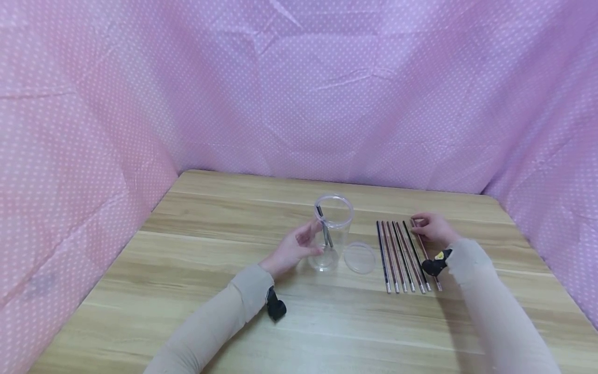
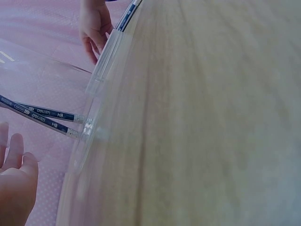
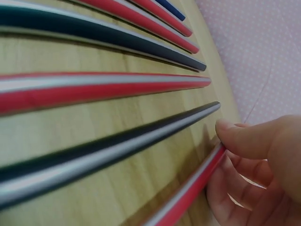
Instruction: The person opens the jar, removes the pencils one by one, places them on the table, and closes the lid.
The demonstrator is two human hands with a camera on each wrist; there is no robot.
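A clear plastic cup (image 1: 343, 234) stands upright on the table with two dark pencils (image 1: 325, 228) leaning inside it, eraser ends at the bottom. My left hand (image 1: 294, 246) holds the cup's left side, fingers and thumb curved about it; the left wrist view shows the fingers (image 2: 15, 153) beside the wall. To the right, several dark and red striped pencils (image 1: 397, 254) lie side by side. With thumb and fingers, my right hand (image 1: 434, 228) pinches the far end of the rightmost red pencil (image 3: 193, 188), which is still low over the table.
A round clear lid (image 1: 359, 258) lies flat between the cup and the row of pencils. The wooden table (image 1: 210, 218) is bordered by a pink dotted curtain (image 1: 280, 104) at the back and sides.
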